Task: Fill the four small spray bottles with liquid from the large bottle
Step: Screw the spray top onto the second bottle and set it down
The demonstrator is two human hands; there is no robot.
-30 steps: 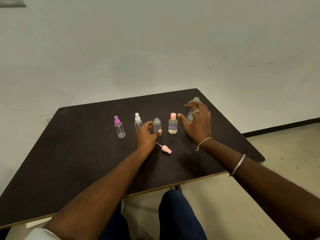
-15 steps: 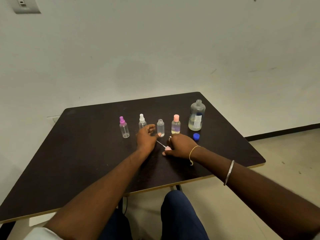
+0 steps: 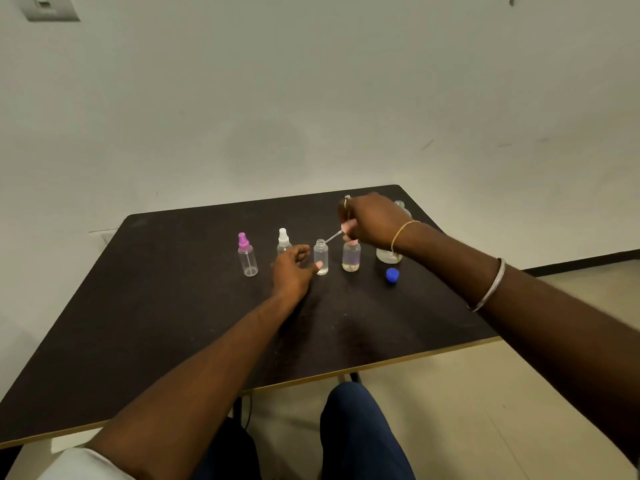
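Blocking the large bottle (image 3: 400, 205), the right hand (image 3: 372, 218) pinches a sprayer (image 3: 333, 235).

We have a single wide-angle view, worn on the head. It looks forward and down from close above the table's (image 3: 156, 306) near edge, across to its far edge and the wall (image 3: 311, 98) behind.

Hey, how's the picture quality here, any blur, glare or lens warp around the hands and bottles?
Head view: soft even light, no hard glare on the table; the right hand gripping the spray cap is slightly smeared; the left hand holding the open bottle looks sharper; the wide lens stretches both forearms.
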